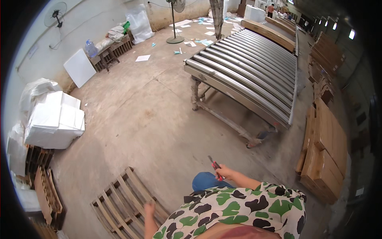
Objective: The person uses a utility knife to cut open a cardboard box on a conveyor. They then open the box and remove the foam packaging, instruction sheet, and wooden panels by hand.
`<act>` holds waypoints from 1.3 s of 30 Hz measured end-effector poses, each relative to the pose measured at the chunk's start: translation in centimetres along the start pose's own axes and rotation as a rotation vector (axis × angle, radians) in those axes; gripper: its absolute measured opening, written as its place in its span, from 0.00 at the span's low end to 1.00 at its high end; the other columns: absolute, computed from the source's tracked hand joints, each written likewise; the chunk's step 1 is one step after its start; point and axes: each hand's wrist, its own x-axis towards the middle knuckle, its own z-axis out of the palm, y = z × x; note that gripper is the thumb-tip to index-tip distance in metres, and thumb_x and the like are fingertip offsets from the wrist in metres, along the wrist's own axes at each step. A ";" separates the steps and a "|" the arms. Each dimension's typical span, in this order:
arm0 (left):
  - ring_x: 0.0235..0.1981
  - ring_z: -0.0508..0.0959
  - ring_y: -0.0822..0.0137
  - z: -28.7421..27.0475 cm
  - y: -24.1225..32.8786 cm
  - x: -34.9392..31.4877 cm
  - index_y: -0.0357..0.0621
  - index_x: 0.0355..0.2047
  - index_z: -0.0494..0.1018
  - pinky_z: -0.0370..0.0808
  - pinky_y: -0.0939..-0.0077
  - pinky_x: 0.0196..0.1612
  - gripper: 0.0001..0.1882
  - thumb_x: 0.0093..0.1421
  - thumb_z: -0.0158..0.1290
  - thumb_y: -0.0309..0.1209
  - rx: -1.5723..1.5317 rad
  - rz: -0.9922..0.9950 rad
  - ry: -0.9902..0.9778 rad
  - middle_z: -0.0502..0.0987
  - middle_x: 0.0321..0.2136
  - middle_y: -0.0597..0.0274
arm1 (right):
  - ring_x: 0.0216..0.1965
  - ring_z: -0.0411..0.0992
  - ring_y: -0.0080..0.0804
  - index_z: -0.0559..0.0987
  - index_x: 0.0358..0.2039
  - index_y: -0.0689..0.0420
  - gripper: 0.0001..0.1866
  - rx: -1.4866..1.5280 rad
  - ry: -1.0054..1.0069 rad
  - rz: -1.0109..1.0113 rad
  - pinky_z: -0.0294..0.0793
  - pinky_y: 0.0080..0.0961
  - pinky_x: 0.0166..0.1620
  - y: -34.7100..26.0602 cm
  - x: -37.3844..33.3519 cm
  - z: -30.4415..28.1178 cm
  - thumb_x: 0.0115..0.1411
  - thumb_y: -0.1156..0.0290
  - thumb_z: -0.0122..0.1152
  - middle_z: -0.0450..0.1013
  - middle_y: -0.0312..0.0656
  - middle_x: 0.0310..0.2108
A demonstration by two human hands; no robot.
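My right hand (226, 172) is closed around a red and black utility knife (215, 165), held out ahead of my body with a thin dark blade tip showing at its far end. Below it shows a blue-clad leg (207, 182). My left hand (149, 208) hangs low at my left, over the slats of a wooden pallet (126, 195) on the floor. Its fingers are smeared, so I cannot make out whether it holds anything.
A metal roller conveyor (246, 71) stands ahead to the right. Flat cardboard boxes (324, 147) lean at right. White foam sheets (59, 115) are stacked at left, near more pallets (47, 195). A standing fan (175, 24) and scattered papers (143, 58) lie farther off.
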 end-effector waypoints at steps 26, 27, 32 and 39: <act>0.48 0.75 0.61 -21.5 27.3 70.0 0.42 0.47 0.77 0.71 0.65 0.52 0.19 0.60 0.55 0.40 -0.030 0.036 -0.455 0.78 0.44 0.52 | 0.17 0.71 0.24 0.71 0.38 0.58 0.14 -0.067 0.066 -0.187 0.68 0.22 0.16 -62.3 45.8 8.7 0.66 0.59 0.52 0.74 0.40 0.27; 0.49 0.75 0.61 -24.1 29.7 75.5 0.42 0.47 0.77 0.71 0.65 0.53 0.19 0.60 0.54 0.41 -0.264 0.076 -0.548 0.78 0.44 0.52 | 0.18 0.71 0.24 0.71 0.39 0.57 0.14 -0.097 0.031 -0.192 0.68 0.22 0.17 -63.7 47.2 8.8 0.65 0.58 0.52 0.74 0.40 0.27; 0.43 0.78 0.44 -33.2 53.4 95.9 0.36 0.41 0.77 0.74 0.54 0.46 0.23 0.57 0.54 0.45 0.156 0.320 0.058 0.78 0.39 0.39 | 0.20 0.72 0.23 0.74 0.42 0.56 0.19 -0.006 0.172 -0.162 0.70 0.22 0.21 -71.9 52.4 6.2 0.64 0.52 0.55 0.74 0.37 0.28; 0.43 0.79 0.49 -35.9 85.7 107.3 0.37 0.45 0.76 0.75 0.61 0.47 0.21 0.60 0.53 0.41 -0.061 0.545 -0.016 0.80 0.39 0.44 | 0.17 0.70 0.27 0.74 0.39 0.55 0.15 0.304 0.332 -0.152 0.69 0.26 0.19 -75.5 65.2 -1.7 0.62 0.56 0.60 0.71 0.36 0.22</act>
